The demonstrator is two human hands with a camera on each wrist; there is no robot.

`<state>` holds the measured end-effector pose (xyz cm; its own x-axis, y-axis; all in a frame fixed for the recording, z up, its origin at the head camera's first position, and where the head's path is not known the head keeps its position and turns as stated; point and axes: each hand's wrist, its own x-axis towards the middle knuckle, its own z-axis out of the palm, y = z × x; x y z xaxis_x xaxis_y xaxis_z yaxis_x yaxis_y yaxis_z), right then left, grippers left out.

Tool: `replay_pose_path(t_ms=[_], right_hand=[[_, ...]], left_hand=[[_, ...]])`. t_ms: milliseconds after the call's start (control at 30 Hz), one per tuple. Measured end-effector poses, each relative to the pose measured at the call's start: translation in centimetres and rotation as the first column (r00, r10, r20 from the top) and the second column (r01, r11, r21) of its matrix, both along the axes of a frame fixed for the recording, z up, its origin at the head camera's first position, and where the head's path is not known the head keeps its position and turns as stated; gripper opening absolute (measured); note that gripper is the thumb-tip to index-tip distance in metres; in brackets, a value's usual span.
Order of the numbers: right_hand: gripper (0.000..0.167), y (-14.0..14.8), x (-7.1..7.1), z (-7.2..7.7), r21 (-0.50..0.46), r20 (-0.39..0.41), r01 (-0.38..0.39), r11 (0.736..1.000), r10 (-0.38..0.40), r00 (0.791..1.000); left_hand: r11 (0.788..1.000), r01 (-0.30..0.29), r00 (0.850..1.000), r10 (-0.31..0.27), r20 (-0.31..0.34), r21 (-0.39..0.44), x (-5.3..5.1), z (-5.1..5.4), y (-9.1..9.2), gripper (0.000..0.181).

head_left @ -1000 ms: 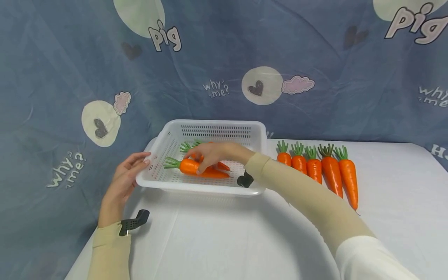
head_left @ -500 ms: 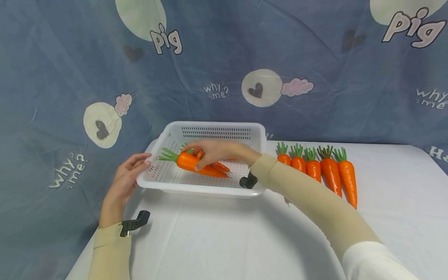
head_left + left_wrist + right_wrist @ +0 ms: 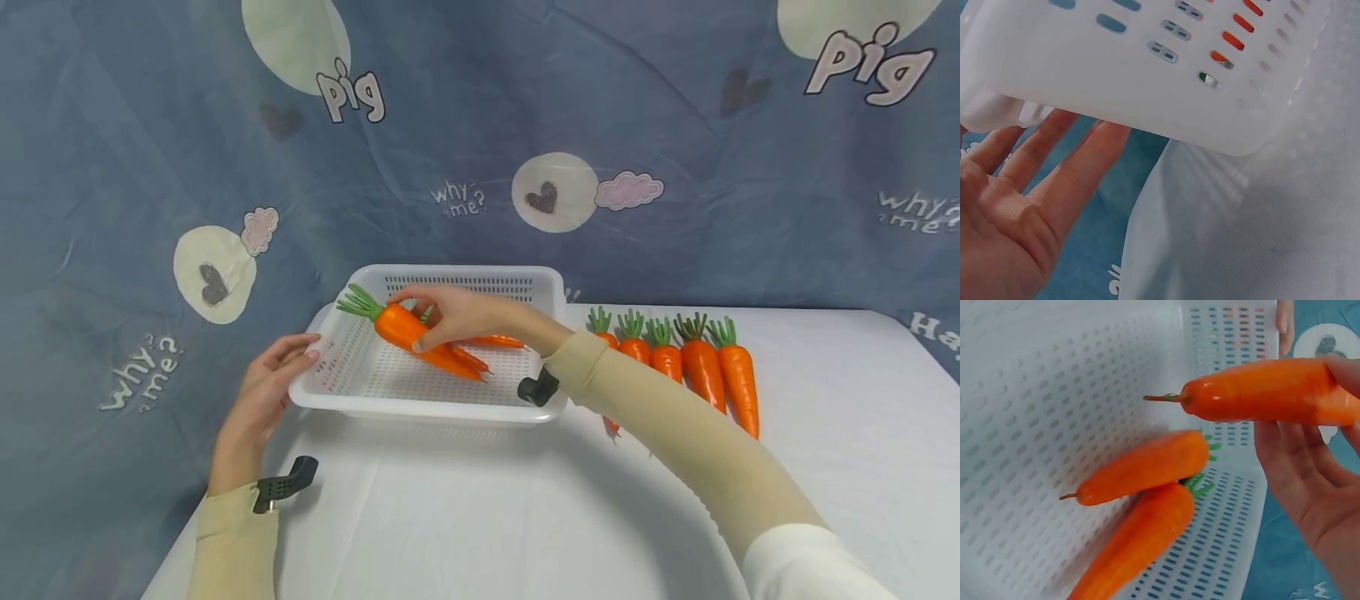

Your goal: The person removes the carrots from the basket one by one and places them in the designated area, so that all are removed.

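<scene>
My right hand point(image 3: 468, 315) pinches an orange carrot point(image 3: 399, 327) with green leafy stubs, between thumb and fingers, over the white perforated basket point(image 3: 427, 410). The carrot hangs tilted, leaf end up and left, thin tip down to the right. In the right wrist view, two more carrots point(image 3: 1147, 465) lie side by side in the basket, below the held carrot point(image 3: 1272, 394) and apart from it. My left hand point(image 3: 264, 392) touches the rim at the basket's left end. Seen from the left wrist, its fingers point(image 3: 1082, 169) reach fairly straight under the rim.
Right of the basket, several carrots point(image 3: 703, 367) lie in a row on the white tablecloth point(image 3: 450, 508), leaves toward the back. My right forearm point(image 3: 675, 425) covers part of the row. A blue printed curtain point(image 3: 450, 108) hangs behind the table.
My right hand has lifted the carrot off the basket's bottom, and its leaf end has swung upward. The left hand stays at the rim.
</scene>
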<state>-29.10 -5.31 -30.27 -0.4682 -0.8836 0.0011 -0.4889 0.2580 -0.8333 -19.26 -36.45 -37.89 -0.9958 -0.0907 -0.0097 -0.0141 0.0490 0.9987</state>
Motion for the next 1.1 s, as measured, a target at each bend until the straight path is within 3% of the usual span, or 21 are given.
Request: replay_pose_path(t_ms=[200,500,833,1100], right_hand=[[0.069,0.5,0.3,0.8,-0.069,-0.07,0.042,0.997,-0.047,0.996],[0.069,1.6,0.6,1.8,-0.12,-0.06,0.081,0.989,-0.089,0.994],[0.066,2.7,1.3,2.7,-0.286,-0.111,0.11,0.952,-0.147,0.983],[0.064,3.7,2.0,2.9,-0.333,-0.107,0.089,0.939,-0.131,0.986]], left_hand=[[1.0,0.009,1.0,-0.009,-0.012,0.017,-0.2,-0.1,-0.1,0.036],[1.0,0.008,1.0,-0.007,-0.016,0.014,-0.1,-0.1,0.0,0.038],[0.997,0.032,0.999,-0.028,-0.046,0.073,-0.1,-0.4,-0.2,0.034],[0.998,0.022,0.999,-0.02,-0.035,0.053,-0.1,-0.2,0.1,0.035]])
